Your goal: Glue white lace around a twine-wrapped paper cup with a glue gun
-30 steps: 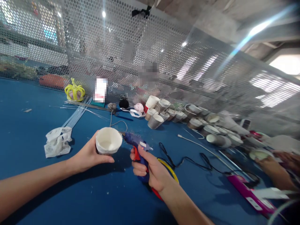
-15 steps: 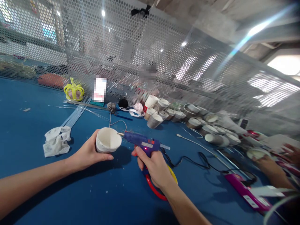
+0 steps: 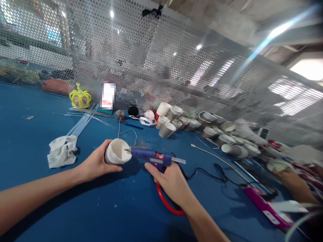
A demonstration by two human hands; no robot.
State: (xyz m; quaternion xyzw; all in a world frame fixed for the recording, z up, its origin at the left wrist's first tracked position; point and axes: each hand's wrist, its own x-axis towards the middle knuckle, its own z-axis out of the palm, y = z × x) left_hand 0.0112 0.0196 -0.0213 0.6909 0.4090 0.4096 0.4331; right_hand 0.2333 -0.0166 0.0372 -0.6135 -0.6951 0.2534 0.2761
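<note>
1. My left hand [image 3: 97, 162] grasps the cup [image 3: 118, 153], thumb along the near side; the cup's open mouth tilts up and toward my right hand [image 3: 174, 183].
2. My right hand is clenched round the glue gun [image 3: 151, 157], which points left from my fingers, toward the cup.
3. The nozzle [image 3: 128, 150] reaches over the cup's right rim, between my two hands; whether it touches the wall I cannot tell.
4. A clear glue stick [image 3: 178, 161] juts from the gun's back, just above my right knuckles.
5. Near my right fingers, on their close side, a red loop [image 3: 165, 202] lies on the blue table [image 3: 101, 215].
6. Left of my left fingers is a crumpled bag [image 3: 62, 151]; beyond them, grey yarn [image 3: 120, 115].
7. Beyond my right fingers stand other cups [image 3: 168, 129]; well to their right, another person's hand [image 3: 287, 174].
</note>
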